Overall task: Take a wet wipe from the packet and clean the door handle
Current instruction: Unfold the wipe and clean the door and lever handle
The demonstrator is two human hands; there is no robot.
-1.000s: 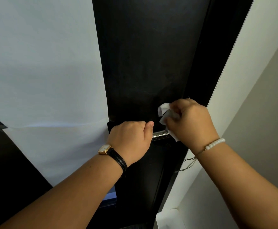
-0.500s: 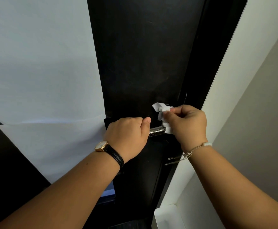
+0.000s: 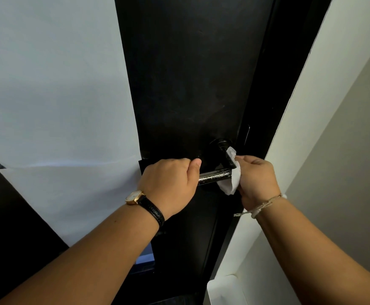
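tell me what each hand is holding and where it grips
The left hand grips the door handle round its outer end. The right hand pinches the wet wipe by its right edge, pressing it on the handle's elbow.

The door handle [image 3: 215, 176], a dark glossy lever flecked with pale specks, is seen lying level on the black door [image 3: 190, 84]. The white wet wipe [image 3: 230, 183] is crumpled and wrapped around the lever's bend.

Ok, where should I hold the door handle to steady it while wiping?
Probably its free end, from above, fingers curled over, as the left hand does. The door handle is a horizontal bar bending toward the door at its other end, where the right hand holds the wet wipe.
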